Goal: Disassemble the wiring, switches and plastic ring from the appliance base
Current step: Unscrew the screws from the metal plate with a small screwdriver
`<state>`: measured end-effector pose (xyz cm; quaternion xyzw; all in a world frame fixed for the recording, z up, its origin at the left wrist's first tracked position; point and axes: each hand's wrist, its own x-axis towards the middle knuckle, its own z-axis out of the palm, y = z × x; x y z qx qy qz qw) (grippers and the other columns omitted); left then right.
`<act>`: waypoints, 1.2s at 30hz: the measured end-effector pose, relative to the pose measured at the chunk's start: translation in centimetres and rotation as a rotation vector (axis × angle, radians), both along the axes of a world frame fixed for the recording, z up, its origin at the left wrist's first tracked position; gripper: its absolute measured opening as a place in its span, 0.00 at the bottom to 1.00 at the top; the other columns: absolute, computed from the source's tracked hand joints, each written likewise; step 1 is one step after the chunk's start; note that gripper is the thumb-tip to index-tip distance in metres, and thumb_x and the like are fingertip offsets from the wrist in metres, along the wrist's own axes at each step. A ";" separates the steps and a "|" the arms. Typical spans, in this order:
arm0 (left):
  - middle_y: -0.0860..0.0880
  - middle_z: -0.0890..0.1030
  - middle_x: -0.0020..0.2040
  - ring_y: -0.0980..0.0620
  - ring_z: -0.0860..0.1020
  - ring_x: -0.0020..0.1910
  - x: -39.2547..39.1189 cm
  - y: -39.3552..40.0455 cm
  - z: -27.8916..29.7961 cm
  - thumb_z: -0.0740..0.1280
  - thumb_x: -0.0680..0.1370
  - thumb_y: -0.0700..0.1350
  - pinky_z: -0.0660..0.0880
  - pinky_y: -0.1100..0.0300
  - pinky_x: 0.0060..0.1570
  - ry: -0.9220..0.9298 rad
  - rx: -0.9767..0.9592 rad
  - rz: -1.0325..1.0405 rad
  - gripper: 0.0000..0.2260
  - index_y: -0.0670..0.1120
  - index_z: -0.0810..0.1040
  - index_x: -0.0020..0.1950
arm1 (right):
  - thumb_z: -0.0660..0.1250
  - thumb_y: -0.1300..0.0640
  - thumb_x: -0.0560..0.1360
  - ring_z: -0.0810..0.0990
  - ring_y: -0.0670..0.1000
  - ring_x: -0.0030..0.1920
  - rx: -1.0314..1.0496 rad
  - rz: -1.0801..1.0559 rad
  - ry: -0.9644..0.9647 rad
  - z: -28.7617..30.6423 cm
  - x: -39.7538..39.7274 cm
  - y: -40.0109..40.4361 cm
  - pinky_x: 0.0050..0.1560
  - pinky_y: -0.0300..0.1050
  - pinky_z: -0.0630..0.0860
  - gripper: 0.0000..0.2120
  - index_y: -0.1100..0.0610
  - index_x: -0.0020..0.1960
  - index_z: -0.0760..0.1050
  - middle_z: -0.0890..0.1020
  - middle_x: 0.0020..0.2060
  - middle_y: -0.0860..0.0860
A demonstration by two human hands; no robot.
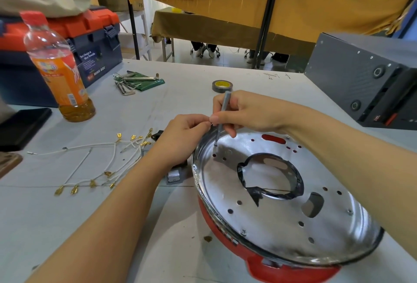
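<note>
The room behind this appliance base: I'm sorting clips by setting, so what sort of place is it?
Probably a workshop or repair workroom: a toolbox, hex keys and tape roll sit on the worktable, with cloth-covered tables beyond.

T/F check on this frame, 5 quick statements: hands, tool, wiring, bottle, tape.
1. The right hand holds a grey screwdriver on a screw in the appliance base. True.
2. The white wires are still attached inside the base. False: they lie loose on the table, left of it.
3. The bottle lies on its side. False: it stands upright.
4. The left hand is at the base's rim. True.
5. The tape roll sits inside the base. False: it is on the table beyond the hands.
</note>
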<state>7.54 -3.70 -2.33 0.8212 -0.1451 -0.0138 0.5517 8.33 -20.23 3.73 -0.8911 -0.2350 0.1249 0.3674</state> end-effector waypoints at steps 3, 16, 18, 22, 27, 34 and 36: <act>0.43 0.84 0.44 0.35 0.79 0.47 -0.1 0.0 0.1 0.60 0.79 0.40 0.76 0.42 0.50 -0.016 -0.017 -0.010 0.13 0.52 0.82 0.51 | 0.59 0.48 0.80 0.70 0.40 0.25 0.033 -0.098 -0.048 -0.5 -0.6 0.4 0.30 0.28 0.67 0.16 0.56 0.38 0.73 0.77 0.25 0.51; 0.36 0.81 0.47 0.38 0.77 0.41 -0.1 -0.1 0.2 0.61 0.80 0.44 0.75 0.46 0.45 0.000 -0.013 -0.023 0.09 0.52 0.80 0.50 | 0.69 0.55 0.75 0.70 0.46 0.20 -0.483 -0.204 -0.023 3.5 0.5 3.0 0.23 0.34 0.69 0.13 0.60 0.35 0.78 0.77 0.20 0.49; 0.37 0.82 0.47 0.41 0.78 0.41 0.0 -0.1 0.1 0.61 0.80 0.44 0.75 0.42 0.51 -0.003 -0.017 -0.020 0.09 0.51 0.80 0.50 | 0.68 0.57 0.76 0.72 0.46 0.19 -0.457 -0.202 0.067 3.5 0.6 3.5 0.21 0.34 0.69 0.12 0.63 0.37 0.77 0.79 0.22 0.52; 0.35 0.81 0.48 0.47 0.75 0.41 0.1 -0.1 0.0 0.61 0.79 0.43 0.74 0.42 0.51 -0.009 -0.011 -0.021 0.09 0.52 0.80 0.50 | 0.67 0.62 0.76 0.77 0.47 0.21 -0.327 -0.184 0.109 3.1 0.6 3.4 0.24 0.35 0.74 0.09 0.68 0.41 0.75 0.82 0.26 0.56; 0.35 0.80 0.48 0.34 0.78 0.48 0.1 -0.1 0.1 0.61 0.79 0.44 0.74 0.41 0.52 -0.016 0.006 -0.020 0.09 0.52 0.80 0.50 | 0.67 0.63 0.76 0.77 0.47 0.22 -0.265 -0.029 0.075 3.0 0.5 2.1 0.25 0.35 0.75 0.09 0.65 0.38 0.74 0.82 0.26 0.55; 0.39 0.82 0.46 0.38 0.79 0.45 0.2 -0.1 0.1 0.61 0.79 0.43 0.75 0.43 0.51 -0.017 0.001 -0.010 0.08 0.51 0.80 0.50 | 0.66 0.63 0.77 0.80 0.47 0.27 -0.343 0.168 0.091 3.7 1.8 1.4 0.33 0.37 0.79 0.07 0.64 0.41 0.77 0.83 0.30 0.55; 0.38 0.81 0.46 0.39 0.78 0.44 0.2 -0.1 0.1 0.61 0.79 0.42 0.74 0.42 0.51 -0.015 0.000 -0.020 0.09 0.51 0.80 0.50 | 0.66 0.62 0.76 0.81 0.48 0.29 -0.378 0.192 0.084 3.9 1.9 1.3 0.38 0.39 0.81 0.06 0.63 0.42 0.77 0.84 0.32 0.55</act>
